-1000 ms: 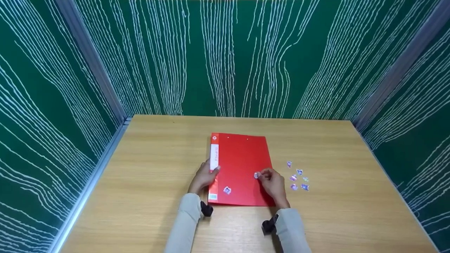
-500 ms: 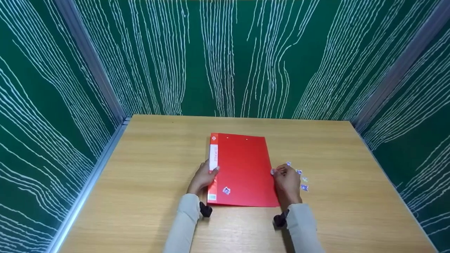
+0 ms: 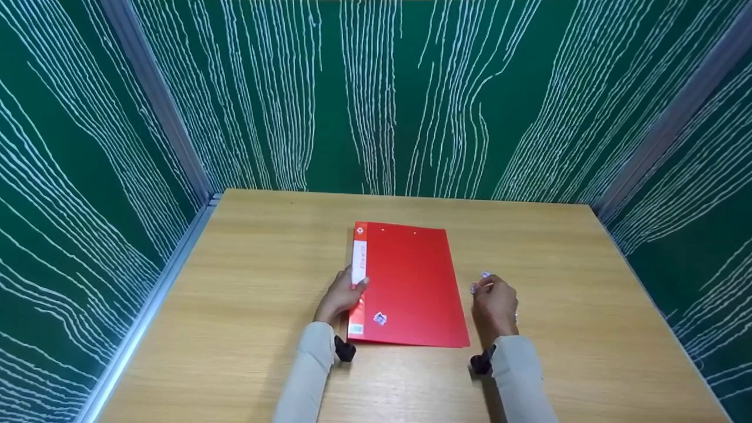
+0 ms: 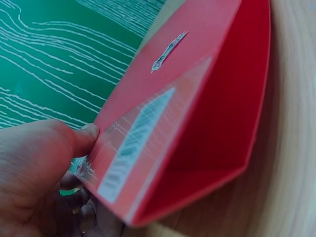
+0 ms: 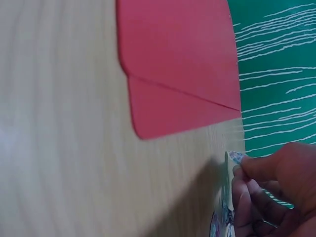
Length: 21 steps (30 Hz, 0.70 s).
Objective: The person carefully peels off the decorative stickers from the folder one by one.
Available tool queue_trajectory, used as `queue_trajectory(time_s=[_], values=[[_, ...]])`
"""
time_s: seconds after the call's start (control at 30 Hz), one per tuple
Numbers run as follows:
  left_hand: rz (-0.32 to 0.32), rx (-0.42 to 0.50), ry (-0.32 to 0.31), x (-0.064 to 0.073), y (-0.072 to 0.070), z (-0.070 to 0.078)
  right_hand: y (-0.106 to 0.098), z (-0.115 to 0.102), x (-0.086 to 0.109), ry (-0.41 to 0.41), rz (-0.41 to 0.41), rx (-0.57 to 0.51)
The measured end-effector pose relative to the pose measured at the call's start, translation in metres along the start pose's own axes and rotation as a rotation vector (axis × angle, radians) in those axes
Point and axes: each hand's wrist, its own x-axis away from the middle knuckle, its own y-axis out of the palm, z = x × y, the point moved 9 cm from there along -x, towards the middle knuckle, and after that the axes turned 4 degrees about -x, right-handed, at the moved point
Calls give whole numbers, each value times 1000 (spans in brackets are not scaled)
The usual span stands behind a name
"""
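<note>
A red file folder (image 3: 411,282) lies on the table, its labelled spine along the left. My left hand (image 3: 342,295) grips that spine, thumb on top and fingers beyond the edge; the left wrist view shows the thumb beside a barcode label (image 4: 140,143). One small printed sticker (image 3: 380,318) is on the cover's lower left. To the right of the folder, my right hand (image 3: 496,302) pinches another small sticker (image 5: 237,157) between thumb and fingers. Just past the fingertips a loose sticker (image 3: 484,274) shows; the hand hides most of the others.
The wooden table (image 3: 264,264) runs up to a green wall (image 3: 446,106) with white wavy lines at the back and sides. Each wrist carries a black camera mount, such as the right mount (image 3: 482,361).
My right hand has moved from over the cover to the table right of the folder, still pinching its sticker, and now covers most loose stickers. The left hand keeps its grip.
</note>
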Motion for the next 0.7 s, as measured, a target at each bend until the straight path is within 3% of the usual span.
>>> queue_trajectory(time_s=[0.17, 0.4, 0.7], values=[[-12, 20, -12, -1, 0, -2, 2, 4, -4, 7, -31, 28], [-5, 62, -2, 0, 0, -2, -2, -5, -13, -143, -6, 157], [-9, 36, -2, 0, -1, -3, -3, -2, -13, -132, -32, 163]])
